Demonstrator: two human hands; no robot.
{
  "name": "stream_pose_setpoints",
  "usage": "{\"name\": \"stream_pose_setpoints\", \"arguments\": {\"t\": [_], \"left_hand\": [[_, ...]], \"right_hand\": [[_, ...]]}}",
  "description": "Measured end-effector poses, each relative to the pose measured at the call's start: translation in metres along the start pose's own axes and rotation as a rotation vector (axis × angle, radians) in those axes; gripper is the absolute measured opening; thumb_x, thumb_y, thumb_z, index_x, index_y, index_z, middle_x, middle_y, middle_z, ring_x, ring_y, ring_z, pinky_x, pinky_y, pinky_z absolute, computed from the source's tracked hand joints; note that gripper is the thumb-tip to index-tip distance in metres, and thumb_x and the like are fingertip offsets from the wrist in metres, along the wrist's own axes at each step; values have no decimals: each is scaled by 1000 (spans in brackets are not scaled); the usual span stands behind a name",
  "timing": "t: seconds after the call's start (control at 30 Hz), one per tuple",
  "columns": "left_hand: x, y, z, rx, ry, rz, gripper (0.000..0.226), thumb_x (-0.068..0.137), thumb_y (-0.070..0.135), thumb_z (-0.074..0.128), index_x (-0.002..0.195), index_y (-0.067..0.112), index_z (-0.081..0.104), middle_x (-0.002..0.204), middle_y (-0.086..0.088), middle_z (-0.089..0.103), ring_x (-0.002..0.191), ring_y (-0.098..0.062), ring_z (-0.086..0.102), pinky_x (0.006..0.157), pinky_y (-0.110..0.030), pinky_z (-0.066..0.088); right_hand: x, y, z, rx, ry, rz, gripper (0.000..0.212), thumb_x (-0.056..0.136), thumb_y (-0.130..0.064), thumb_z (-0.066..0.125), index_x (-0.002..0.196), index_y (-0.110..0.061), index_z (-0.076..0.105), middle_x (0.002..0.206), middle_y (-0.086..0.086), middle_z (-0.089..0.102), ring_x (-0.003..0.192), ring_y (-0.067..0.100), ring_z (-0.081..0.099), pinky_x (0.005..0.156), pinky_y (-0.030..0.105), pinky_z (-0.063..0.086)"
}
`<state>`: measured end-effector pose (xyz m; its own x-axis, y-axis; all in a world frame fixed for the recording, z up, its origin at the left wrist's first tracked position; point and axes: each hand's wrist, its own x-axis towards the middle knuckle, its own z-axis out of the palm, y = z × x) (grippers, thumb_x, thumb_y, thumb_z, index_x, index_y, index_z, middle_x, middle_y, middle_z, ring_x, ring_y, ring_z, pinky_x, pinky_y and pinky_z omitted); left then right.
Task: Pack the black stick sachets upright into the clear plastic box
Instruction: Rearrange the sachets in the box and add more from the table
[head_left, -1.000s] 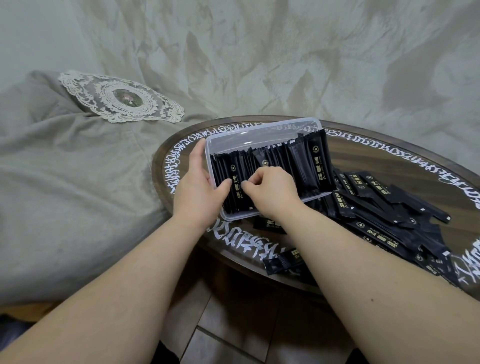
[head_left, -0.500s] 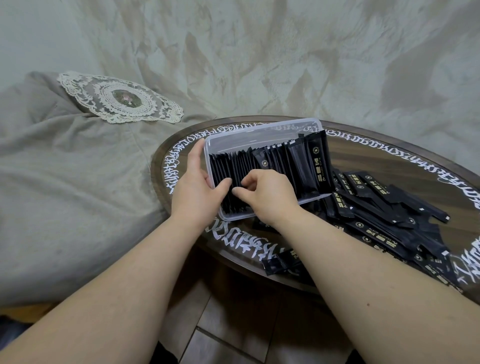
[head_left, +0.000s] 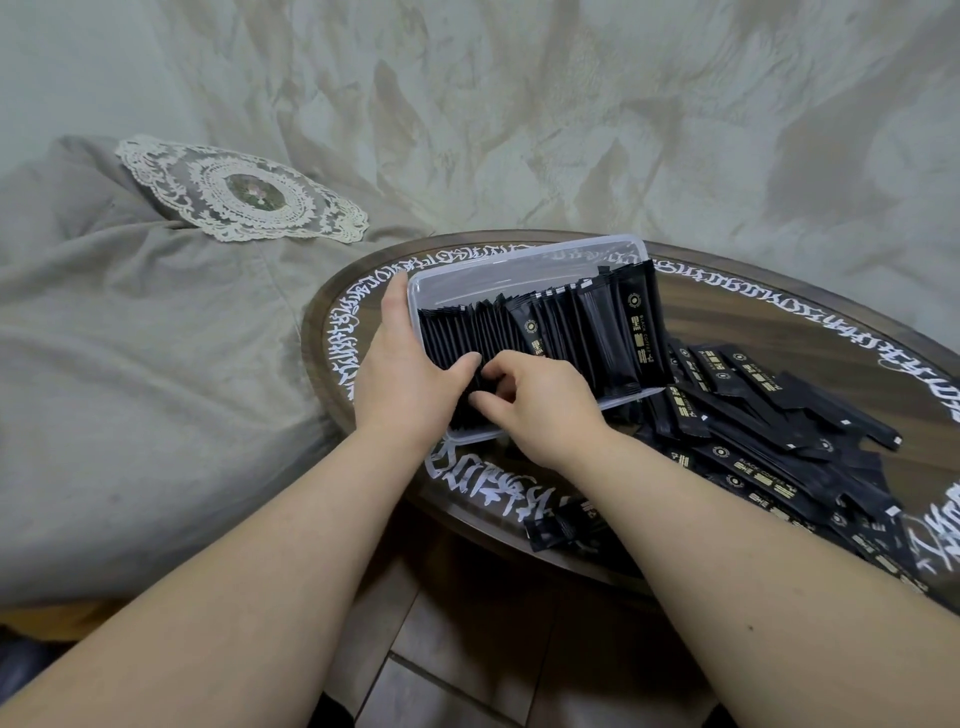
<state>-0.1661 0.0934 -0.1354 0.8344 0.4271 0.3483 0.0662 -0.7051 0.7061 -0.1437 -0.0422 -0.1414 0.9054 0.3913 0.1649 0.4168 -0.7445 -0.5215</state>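
place: home, living room | seat: grey fabric sofa (head_left: 130, 364) with lace doily (head_left: 244, 192) on its arm | table: round dark wood coffee table (head_left: 779, 312) with white script rim | wall: mottled plaster (head_left: 571, 104) | floor: tiles (head_left: 457, 649)

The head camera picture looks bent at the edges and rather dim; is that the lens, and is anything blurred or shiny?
Head view: wide-angle lens bows the round table and stretches the forearms; light is dim and soft, without hard shadows; the clear plastic box shows faint glare along its wall; the sachets in it are sharp enough to read gold print; near the right hand they merge into black.
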Motion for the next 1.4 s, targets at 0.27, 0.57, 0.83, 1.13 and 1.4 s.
{"name": "stream_pose_setpoints", "arguments": {"t": [0.27, 0.57, 0.83, 1.13, 1.4], "left_hand": [[-2, 1, -3, 26, -15, 22, 98, 78, 37, 76, 151, 29, 11, 141, -1, 50, 122, -29, 52, 95, -36, 41], [-3, 2, -3, 22, -22, 22, 98, 78, 35, 77, 151, 28, 12, 143, -2, 49, 124, -29, 51, 98, -37, 41], [-3, 1, -4, 38, -21, 24, 97, 78, 35, 76, 150, 28, 12, 142, -1, 49, 123, -29, 52, 96, -37, 41], [-2, 1, -5, 46, -24, 28, 97, 78, 36, 76, 151, 27, 12, 143, -2, 48, 124, -29, 51, 96, -37, 42], [-2, 1, -4, 41, -21, 35, 98, 77, 36, 76, 151, 27, 13, 142, -1, 48, 124, -28, 51, 96, -37, 41]], "right_hand": [[-6, 21, -33, -60, 370, 95, 10, 88, -33, 60, 92, -24, 60, 83, -6, 59, 82, 20, 59, 75, 32, 47], [-11, 37, -44, -239, 361, 378, 66, 78, -55, 67, 123, -17, 38, 122, 5, 47, 100, 33, 57, 71, 34, 35], [-4, 35, -41, -227, 315, 407, 47, 85, -50, 62, 115, -15, 49, 114, 6, 59, 104, 31, 58, 74, 35, 41], [-3, 38, -43, -168, 351, 436, 35, 89, -42, 57, 110, -13, 56, 106, 8, 63, 100, 32, 58, 71, 31, 36], [-3, 17, -43, -12, 505, 226, 28, 86, -41, 61, 102, -18, 59, 96, -1, 63, 90, 23, 58, 73, 30, 38]]}}
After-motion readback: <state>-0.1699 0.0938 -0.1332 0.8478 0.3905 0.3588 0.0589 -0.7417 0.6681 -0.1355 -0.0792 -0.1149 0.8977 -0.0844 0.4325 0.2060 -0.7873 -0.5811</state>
